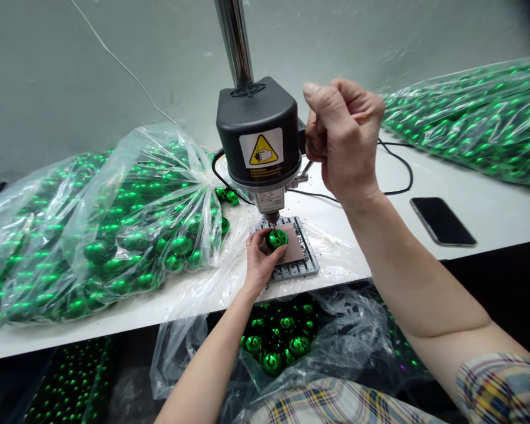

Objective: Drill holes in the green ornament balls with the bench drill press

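A shiny green ball ornament [277, 238] sits on a flat brownish pad [297, 244] under the spindle of a small black drill press [258, 132]. My left hand [262, 259] has its thumb and fingers closed round the ball, holding it right below the bit. The bit's tip seems to meet the top of the ball; whether it is inside I cannot tell. Up beside the motor housing, my right hand [347, 132] is closed in a fist round the press's feed lever [308, 169], most of which the fingers hide. Dark shavings lie on the slotted metal base [310, 259].
Clear bags of green balls lie left [132, 218] and right [472, 123] on the white table [185, 303]. Below its front edge, an open plastic bag [348, 318] holds more balls. A phone [442, 221] lies at the right, near a black cable [410, 176].
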Available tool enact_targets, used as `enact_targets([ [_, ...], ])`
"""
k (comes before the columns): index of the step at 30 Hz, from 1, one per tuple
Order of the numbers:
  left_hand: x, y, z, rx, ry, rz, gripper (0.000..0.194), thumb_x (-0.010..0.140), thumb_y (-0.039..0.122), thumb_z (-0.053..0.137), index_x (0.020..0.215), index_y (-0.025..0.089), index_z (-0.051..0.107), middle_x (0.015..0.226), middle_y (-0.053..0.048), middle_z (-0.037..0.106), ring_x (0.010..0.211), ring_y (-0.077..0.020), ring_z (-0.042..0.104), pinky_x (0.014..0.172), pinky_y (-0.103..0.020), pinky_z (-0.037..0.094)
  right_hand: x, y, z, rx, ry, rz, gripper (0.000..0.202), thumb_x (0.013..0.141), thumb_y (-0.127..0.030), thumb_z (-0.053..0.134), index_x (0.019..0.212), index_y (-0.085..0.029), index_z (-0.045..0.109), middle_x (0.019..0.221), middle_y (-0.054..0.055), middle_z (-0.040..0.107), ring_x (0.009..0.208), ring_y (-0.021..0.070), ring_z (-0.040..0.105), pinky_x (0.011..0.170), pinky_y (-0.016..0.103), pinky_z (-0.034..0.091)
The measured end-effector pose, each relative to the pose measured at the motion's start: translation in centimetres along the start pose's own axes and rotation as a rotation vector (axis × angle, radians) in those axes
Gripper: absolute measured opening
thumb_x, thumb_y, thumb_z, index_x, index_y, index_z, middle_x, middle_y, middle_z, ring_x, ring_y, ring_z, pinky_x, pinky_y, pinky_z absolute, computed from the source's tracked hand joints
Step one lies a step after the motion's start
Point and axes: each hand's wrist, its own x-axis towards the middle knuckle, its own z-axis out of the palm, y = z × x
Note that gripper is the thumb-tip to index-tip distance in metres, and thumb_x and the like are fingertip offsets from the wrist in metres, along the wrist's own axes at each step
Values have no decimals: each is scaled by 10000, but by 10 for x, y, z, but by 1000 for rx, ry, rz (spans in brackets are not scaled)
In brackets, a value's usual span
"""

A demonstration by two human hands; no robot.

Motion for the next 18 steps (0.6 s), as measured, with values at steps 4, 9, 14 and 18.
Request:
enact_targets([
  [4, 0, -3, 0, -18, -16, -11, 517, 698, 318, 869, 1171, 224, 686, 1194, -97, 599, 1181, -275, 565, 1036, -425, 446, -5, 0, -1, -26, -17, -56, 568, 841, -504, 737, 534, -248, 334, 421, -55, 362, 353, 89, 249, 353, 313, 210],
  [9, -1, -3, 2, -59, 3, -11, 524, 681, 320, 882, 1160, 224, 692, 1186, -96, 601, 1169, -270, 574, 1045, -428, 446, -25, 0, -6, -66, 28, -166, 572, 863, -411, 739, 521, -234, 317, 427, -55, 325, 387, 86, 258, 388, 316, 205],
  [14, -1, -5, 2, -89, 3, -10, 524, 675, 307, 885, 1155, 223, 691, 1183, -101, 607, 1184, -277, 570, 1057, -443, 444, -50, 3, -14, -78, 38, -248, 543, 874, -251, 689, 485, -207, 312, 425, -56, 269, 385, 89, 248, 420, 323, 173],
  [18, -1, -7, 3, -108, 1, -2, 528, 678, 294, 882, 1164, 226, 689, 1194, -99, 603, 1196, -274, 569, 1072, -443, 439, -64, 8, -19, -55, 7, -284, 558, 883, -260, 650, 508, -198, 241, 430, -58, 229, 384, 88, 221, 424, 312, 182],
])
